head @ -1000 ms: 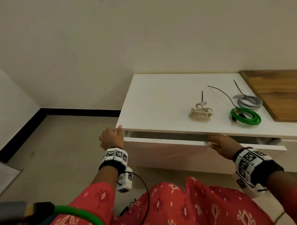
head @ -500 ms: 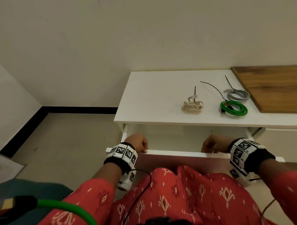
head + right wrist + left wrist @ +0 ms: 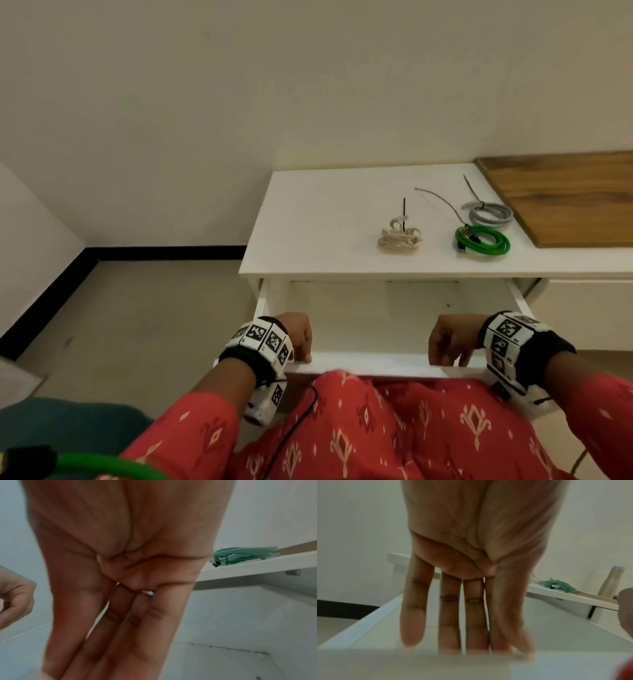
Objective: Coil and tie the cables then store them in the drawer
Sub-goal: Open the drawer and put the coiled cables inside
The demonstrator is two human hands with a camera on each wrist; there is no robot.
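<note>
The white drawer (image 3: 370, 364) stands pulled out under the white cabinet top (image 3: 308, 219), and what shows of its inside is bare. My left hand (image 3: 298, 339) hooks its fingers (image 3: 448, 615) over the drawer's front edge (image 3: 419, 664) near the left end. My right hand (image 3: 448, 342) hooks over the same edge near the right end, fingers (image 3: 120, 615) pointing down inside. On the top lie three coiled, tied cables: beige (image 3: 399, 238), green (image 3: 483, 241) and grey (image 3: 488, 214). The green coil (image 3: 243, 555) also shows in the right wrist view.
A wooden board (image 3: 565, 195) covers the right end of the top. A second drawer front (image 3: 589, 308) sits to the right. My red patterned clothing (image 3: 376, 428) is against the open drawer. Another green cable (image 3: 102, 466) crosses the lower left corner. Beige floor lies to the left.
The drawer has slid out toward me. My left hand left the cabinet's front corner and took the drawer's front edge; the right hand stayed on that edge and came back with it.
</note>
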